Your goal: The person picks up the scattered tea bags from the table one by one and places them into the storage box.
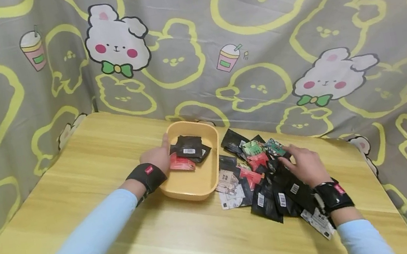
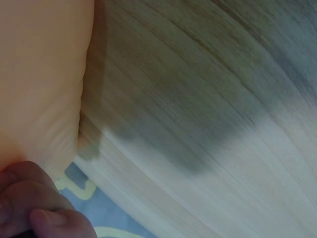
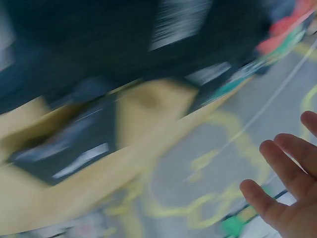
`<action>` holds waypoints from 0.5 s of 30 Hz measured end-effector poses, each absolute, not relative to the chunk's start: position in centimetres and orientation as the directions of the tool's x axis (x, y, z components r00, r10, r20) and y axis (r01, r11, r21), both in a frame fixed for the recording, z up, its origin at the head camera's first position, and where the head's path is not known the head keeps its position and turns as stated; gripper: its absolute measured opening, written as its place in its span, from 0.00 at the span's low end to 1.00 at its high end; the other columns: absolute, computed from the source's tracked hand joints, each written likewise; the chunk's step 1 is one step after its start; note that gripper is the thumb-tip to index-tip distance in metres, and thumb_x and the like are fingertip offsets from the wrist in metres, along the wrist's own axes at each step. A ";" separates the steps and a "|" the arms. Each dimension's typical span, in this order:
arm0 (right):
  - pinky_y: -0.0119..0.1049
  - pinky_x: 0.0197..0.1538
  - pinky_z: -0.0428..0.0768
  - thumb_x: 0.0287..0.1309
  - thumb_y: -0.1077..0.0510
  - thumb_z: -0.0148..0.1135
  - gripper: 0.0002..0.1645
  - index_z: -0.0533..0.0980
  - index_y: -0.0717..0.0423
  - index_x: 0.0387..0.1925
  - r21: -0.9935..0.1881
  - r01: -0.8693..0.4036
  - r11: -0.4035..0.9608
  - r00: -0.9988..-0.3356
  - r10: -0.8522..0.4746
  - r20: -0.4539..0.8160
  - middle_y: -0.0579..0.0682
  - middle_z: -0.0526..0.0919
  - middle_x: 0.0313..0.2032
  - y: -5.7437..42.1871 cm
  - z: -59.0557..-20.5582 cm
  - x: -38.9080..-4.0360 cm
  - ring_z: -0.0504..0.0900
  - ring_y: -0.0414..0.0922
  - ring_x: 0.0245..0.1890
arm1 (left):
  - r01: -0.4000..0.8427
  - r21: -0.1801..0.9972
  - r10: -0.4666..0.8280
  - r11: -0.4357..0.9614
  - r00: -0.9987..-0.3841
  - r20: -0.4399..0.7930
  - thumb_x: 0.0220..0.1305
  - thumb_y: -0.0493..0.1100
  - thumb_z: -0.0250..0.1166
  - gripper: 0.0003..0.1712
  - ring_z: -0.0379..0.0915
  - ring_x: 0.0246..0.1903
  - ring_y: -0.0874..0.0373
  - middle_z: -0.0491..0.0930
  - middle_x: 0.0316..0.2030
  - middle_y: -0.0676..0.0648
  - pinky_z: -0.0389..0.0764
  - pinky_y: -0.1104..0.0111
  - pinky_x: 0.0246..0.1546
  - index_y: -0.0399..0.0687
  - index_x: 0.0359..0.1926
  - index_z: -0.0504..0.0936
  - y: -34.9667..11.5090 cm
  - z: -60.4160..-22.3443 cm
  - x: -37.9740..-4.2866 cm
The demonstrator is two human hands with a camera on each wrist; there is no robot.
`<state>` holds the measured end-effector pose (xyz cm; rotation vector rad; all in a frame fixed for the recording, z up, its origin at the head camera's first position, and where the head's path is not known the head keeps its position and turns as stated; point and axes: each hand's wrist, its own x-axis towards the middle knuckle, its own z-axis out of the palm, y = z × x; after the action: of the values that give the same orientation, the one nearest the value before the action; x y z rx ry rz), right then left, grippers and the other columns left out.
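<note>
A yellow plastic bin (image 1: 193,196) stands on the table, with a few black sachets (image 1: 190,142) and a red sachet (image 1: 182,164) inside it. At its left rim my left hand (image 1: 156,157) holds the side; the left wrist view shows curled fingers (image 2: 37,198) against the bin's outer wall. To the right of the bin lies a loose pile of black sachets (image 1: 266,202), mixed with red, green and pale ones. Above the pile's right side is my right hand (image 1: 309,163). Its fingers (image 3: 287,163) are spread, with nothing seen between them in the blurred right wrist view.
The wood-grain table (image 1: 159,248) carries the bin and the pile. A grey curtain (image 1: 177,27) with yellow cartoon outlines hangs along the table's back and sides. One pale sachet (image 1: 318,222) lies at the pile's front right, near the right wrist.
</note>
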<state>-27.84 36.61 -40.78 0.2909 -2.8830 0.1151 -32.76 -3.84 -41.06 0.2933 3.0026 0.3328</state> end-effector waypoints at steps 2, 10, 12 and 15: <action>0.61 0.46 0.72 0.61 0.51 0.57 0.25 0.73 0.65 0.54 -0.086 -0.144 0.986 -0.971 -0.124 0.203 0.70 0.78 0.49 38.8 -41.3 -27.1 0.78 0.66 0.44 | 0.173 0.234 0.196 0.957 -0.978 -0.076 0.64 0.36 0.49 0.39 0.72 0.18 0.52 0.76 0.20 0.44 0.68 0.64 0.18 0.42 0.73 0.43 -4.1 -41.1 -32.8; 0.64 0.55 0.66 0.65 0.45 0.50 0.33 0.68 0.67 0.60 -0.208 -0.016 0.978 -0.994 -0.038 -0.103 0.77 0.64 0.58 45.1 -43.9 -24.0 0.65 0.73 0.56 | 0.167 0.224 0.191 0.960 -0.977 -0.090 0.70 0.41 0.44 0.35 0.72 0.18 0.51 0.75 0.19 0.45 0.69 0.63 0.18 0.43 0.73 0.42 -4.4 -41.7 -33.4; 0.66 0.55 0.64 0.66 0.43 0.48 0.36 0.64 0.66 0.64 -0.232 0.021 0.973 -0.981 -0.024 -0.190 0.78 0.60 0.61 45.9 -44.1 -23.4 0.61 0.75 0.58 | 0.166 0.225 0.189 0.960 -0.978 -0.087 0.70 0.42 0.43 0.35 0.72 0.18 0.51 0.75 0.18 0.45 0.69 0.63 0.18 0.44 0.73 0.42 -4.2 -41.8 -33.4; 0.67 0.55 0.62 0.64 0.45 0.49 0.38 0.56 0.62 0.68 -0.266 0.076 0.961 -0.962 0.000 -0.274 0.79 0.53 0.64 46.5 -44.1 -22.7 0.57 0.77 0.60 | 0.169 0.225 0.192 0.959 -0.978 -0.083 0.70 0.42 0.43 0.35 0.72 0.18 0.50 0.75 0.19 0.44 0.69 0.63 0.19 0.44 0.73 0.42 -3.6 -41.8 -33.6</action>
<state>-22.73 46.54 -44.07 -0.0666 -3.3828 0.4771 -33.61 -3.61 -41.84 0.2779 3.0060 0.3319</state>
